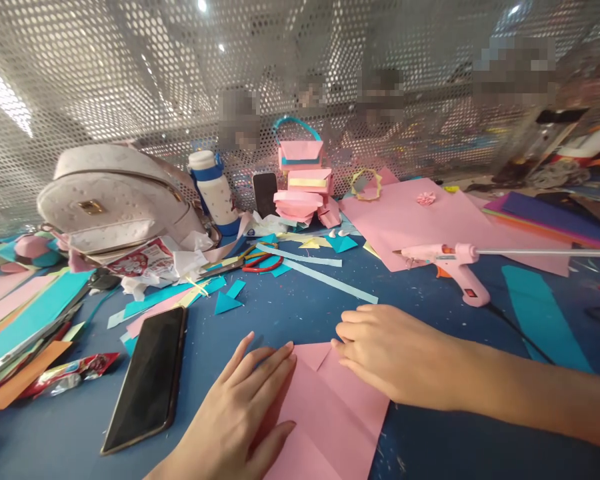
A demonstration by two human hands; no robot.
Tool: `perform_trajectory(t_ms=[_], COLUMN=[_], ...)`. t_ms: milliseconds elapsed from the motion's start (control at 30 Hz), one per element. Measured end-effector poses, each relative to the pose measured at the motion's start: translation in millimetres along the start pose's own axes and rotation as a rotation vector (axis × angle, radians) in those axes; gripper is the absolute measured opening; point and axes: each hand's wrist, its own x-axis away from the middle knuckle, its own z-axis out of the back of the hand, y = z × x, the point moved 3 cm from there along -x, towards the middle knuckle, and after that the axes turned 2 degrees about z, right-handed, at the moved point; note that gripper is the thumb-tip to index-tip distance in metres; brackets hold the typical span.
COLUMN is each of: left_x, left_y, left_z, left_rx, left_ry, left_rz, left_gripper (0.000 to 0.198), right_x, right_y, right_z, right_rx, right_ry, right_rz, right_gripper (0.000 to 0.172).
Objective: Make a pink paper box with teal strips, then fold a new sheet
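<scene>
A pink paper sheet [330, 417] with crease lines and a folded top edge lies on the blue table in front of me. My left hand [253, 400] rests palm down on its left side, fingers stretched out and the thumb apart over the paper. At the sheet's upper right corner my right hand [395, 357] is closed, its fingers curled down on the paper's edge; the fingertips are partly hidden. Beyond the hands are pale blue paper strips [330, 281] and scissors with red and yellow handles [263, 261].
A black phone [147, 377] lies left of my hands. A pink glue gun [463, 267] is at the right, its cable trailing forward. Behind stand a white backpack [120, 200], a bottle [215, 193] and folded pink paper boxes [305, 183] near a perforated metal screen [180, 67].
</scene>
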Motion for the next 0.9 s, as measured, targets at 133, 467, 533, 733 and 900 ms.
perform_trajectory(t_ms=[133,467,533,733,900], left_x=[0.8,-1.4,-2.1,-1.2,-13.6], left_y=[-4.0,-12.5,-16.4,-23.6,-19.5], left_z=[0.5,2.6,4.7,14.9,18.6], left_rx=[0.17,0.429,0.489,0.598,0.64], left_ry=[0.001,0.084,0.093,0.164,0.167], left_rz=[0.152,0.379,0.411,0.504,0.474], left_gripper=[0.058,0.025,0.02,0.021,0.023], right_x=[-9.2,-28.6,-26.1,-13.5,-11.2], right_y=[6.5,10.7,12.4,6.4,-7.3], right_z=[-4.7,-28.6,-23.7,-10.0,-2.1], right_rx=[-0.071,-0.469,-0.572,-0.574,-0.293], right_ry=[0.161,0.299,0.315,0.373,0.411], right_rz=[-0.07,-0.14,-0.191,-0.187,-0.045], right_gripper=[0.04,0.021,0.024,0.006,0.014])
